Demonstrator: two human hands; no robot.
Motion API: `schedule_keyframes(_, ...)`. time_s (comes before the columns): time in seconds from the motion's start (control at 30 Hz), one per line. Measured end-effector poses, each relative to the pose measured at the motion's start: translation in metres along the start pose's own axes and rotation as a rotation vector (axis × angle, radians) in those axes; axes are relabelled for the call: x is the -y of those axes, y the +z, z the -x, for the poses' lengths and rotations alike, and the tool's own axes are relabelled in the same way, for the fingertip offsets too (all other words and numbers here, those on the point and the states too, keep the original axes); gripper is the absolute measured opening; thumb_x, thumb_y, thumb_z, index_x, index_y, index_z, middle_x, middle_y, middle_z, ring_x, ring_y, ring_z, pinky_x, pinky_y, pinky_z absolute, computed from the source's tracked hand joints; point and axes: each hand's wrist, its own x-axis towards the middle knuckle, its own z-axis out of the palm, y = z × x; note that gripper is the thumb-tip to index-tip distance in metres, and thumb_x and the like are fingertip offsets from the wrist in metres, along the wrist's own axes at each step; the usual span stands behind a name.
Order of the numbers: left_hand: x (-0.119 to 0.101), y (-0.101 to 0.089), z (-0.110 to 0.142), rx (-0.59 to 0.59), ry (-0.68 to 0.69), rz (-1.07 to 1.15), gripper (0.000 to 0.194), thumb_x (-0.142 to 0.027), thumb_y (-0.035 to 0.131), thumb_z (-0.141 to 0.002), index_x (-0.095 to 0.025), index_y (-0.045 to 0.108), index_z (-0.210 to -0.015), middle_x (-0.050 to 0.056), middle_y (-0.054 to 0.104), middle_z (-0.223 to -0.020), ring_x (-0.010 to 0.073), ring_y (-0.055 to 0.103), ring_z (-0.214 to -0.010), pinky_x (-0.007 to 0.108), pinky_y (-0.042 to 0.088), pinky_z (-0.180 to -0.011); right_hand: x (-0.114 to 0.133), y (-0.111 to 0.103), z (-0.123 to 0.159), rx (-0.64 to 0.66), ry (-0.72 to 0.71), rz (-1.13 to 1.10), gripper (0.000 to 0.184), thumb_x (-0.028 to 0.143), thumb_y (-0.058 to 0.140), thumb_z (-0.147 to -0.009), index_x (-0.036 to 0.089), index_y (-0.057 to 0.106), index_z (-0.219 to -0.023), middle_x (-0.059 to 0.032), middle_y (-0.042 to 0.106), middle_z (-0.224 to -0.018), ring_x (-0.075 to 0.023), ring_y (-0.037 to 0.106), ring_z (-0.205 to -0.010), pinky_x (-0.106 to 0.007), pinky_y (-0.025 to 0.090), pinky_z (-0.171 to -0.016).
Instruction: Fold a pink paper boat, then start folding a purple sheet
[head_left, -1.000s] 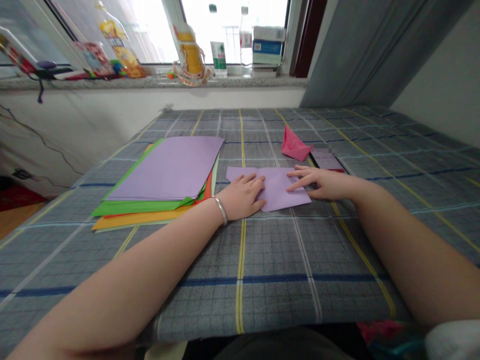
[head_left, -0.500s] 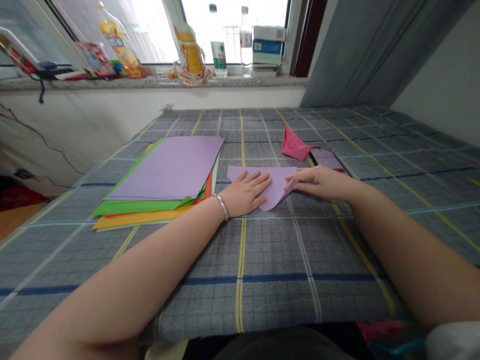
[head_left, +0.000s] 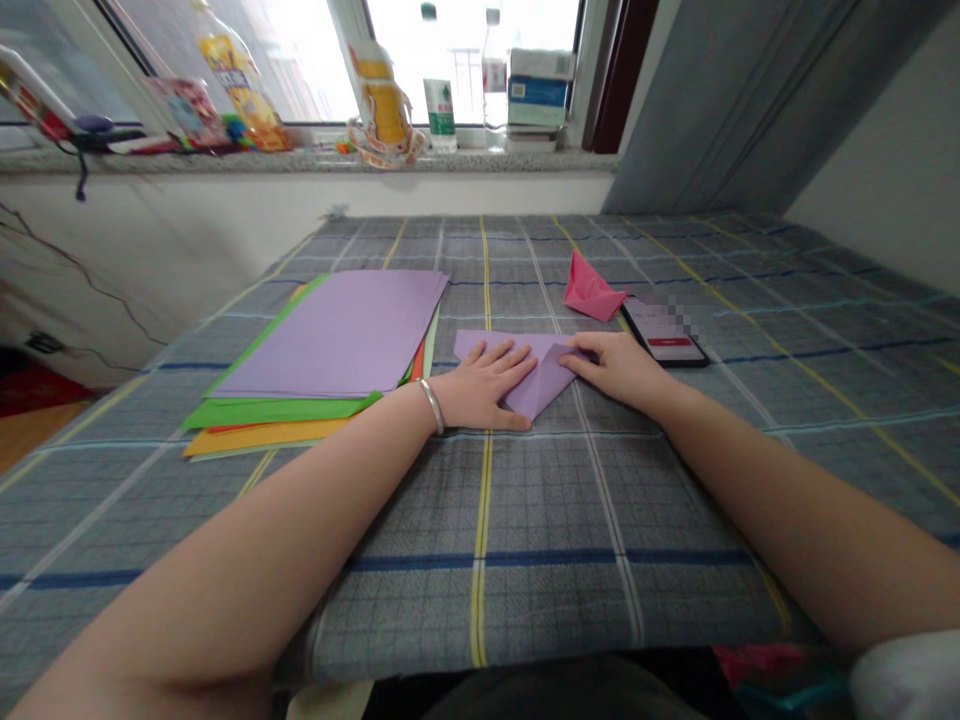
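A small purple paper sheet lies on the checked cloth in front of me, its right corner folded over toward the middle. My left hand rests flat on the sheet's left half, fingers stretched out, a silver bangle on the wrist. My right hand presses the folded flap down, fingertips on the paper's edge with the fingers together and flat.
A stack of coloured paper, purple on top over green, orange and red, lies to the left. A folded pink paper shape and a phone lie behind my right hand. Bottles and boxes line the windowsill.
My right hand has moved left, carrying the sheet's right corner over onto the middle. The phone behind it has come into view. My left hand has stayed put.
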Motion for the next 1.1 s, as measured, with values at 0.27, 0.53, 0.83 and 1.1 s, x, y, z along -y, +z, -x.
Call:
schedule_keyframes(0.27,0.006,0.000,0.003,-0.068,0.062,-0.033,0.079,-0.046,0.049,-0.085,-0.016,0.016,-0.150,0.010,0.013,-0.158,0.0285,0.008,-0.146,0.051,0.004,-0.116,-0.002,-0.008,0.005,0.055,0.010,0.011,0.026,0.040,0.053,-0.085,0.019,0.065,-0.077,-0.0005,0.063,-0.071,-0.0161,0.054,-0.067,-0.028,0.036,-0.064)
schedule_keyframes(0.53,0.007,0.003,0.002,-0.034,0.055,-0.028,0.055,-0.034,0.024,-0.098,-0.018,0.017,-0.150,0.009,0.010,-0.158,0.0235,0.006,-0.146,0.047,0.008,-0.116,-0.004,-0.004,0.002,0.088,0.045,0.011,0.026,0.039,0.051,-0.085,0.019,0.063,-0.075,-0.0008,0.064,-0.073,-0.0161,0.053,-0.067,-0.028,0.036,-0.064)
schedule_keyframes(0.83,0.005,-0.002,0.000,0.053,0.001,0.054,0.071,-0.040,0.028,-0.093,-0.007,0.003,-0.150,0.014,0.002,-0.157,0.0198,0.001,-0.146,0.038,0.007,-0.118,0.000,0.007,0.000,0.091,0.107,0.139,0.026,0.039,0.049,-0.088,0.020,0.062,-0.077,-0.0031,0.067,-0.079,-0.0178,0.057,-0.071,-0.028,0.035,-0.063)
schedule_keyframes(1.1,0.002,0.001,-0.002,0.035,-0.036,0.078,0.077,-0.051,0.025,-0.092,-0.006,0.003,-0.150,0.016,0.004,-0.157,0.0219,0.002,-0.146,0.041,0.007,-0.118,0.010,0.011,-0.003,0.084,0.143,0.341,0.026,0.040,0.047,-0.090,0.020,0.064,-0.085,-0.0077,0.069,-0.085,-0.0219,0.059,-0.077,-0.030,0.036,-0.064)
